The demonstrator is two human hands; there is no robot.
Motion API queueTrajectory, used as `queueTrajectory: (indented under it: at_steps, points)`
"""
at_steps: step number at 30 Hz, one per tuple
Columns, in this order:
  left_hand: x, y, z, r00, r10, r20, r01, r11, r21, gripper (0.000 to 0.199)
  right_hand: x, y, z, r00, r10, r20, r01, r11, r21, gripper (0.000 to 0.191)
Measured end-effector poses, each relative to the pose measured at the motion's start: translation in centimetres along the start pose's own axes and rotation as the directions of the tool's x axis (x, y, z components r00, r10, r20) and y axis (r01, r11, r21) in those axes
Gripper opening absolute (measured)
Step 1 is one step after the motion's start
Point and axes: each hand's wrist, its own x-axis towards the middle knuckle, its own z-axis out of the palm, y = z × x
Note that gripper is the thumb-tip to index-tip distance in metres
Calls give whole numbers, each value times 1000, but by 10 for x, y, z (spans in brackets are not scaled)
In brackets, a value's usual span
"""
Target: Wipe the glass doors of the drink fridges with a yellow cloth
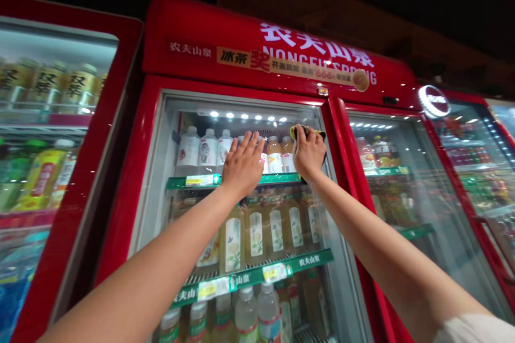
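Note:
Both arms reach up to the glass door (257, 203) of a red drinks fridge (241, 27). My left hand (243, 166) lies against the glass with its fingers spread, nothing in it. At the door's upper right corner, my right hand (309, 151) presses a dark and yellow cloth (317, 132) to the glass, its fingers over the cloth. Bottles stand on shelves behind the glass, among them white-labelled ones (208, 149) on the upper shelf.
A second glass door (402, 193) of the fridge is to the right. Another red-framed fridge with bottles (48, 171) stands on the left, and one more (478, 161) at far right. A round lit sign (434, 101) sticks out at upper right.

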Motion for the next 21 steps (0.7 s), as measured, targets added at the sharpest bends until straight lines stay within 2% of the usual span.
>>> queueTrajectory:
  at_steps: [3,6,8,10,13,15,18,21]
  points:
    - [7,11,9,1000,-15,-25,15,1000,3,59,-10,-15,0,975,-222,24,221,974,43,49]
    - [13,16,22,996,-39,-75,38,999,-6,60,13,-6,1,928,-369,47,363,926,100,48]
    - [14,17,28,994,-38,-107,37,999,-5,62,33,12,2,929,-367,44,360,926,113,48]
    - [13,17,32,992,-31,-125,31,1000,-2,62,44,33,5,958,-287,11,284,953,109,48]
    - [12,17,34,990,-26,-142,25,1000,-11,63,39,50,12,993,-102,-53,106,992,74,50]
    - [12,17,35,988,-24,-155,21,1000,-23,65,29,50,16,997,-52,-63,55,998,44,50]
    - [12,17,34,986,-24,-164,20,999,-26,65,29,47,20,988,-153,-17,154,987,36,52]
    - [11,18,33,987,-29,-156,27,1000,-12,64,56,52,22,968,-249,20,248,967,62,53]
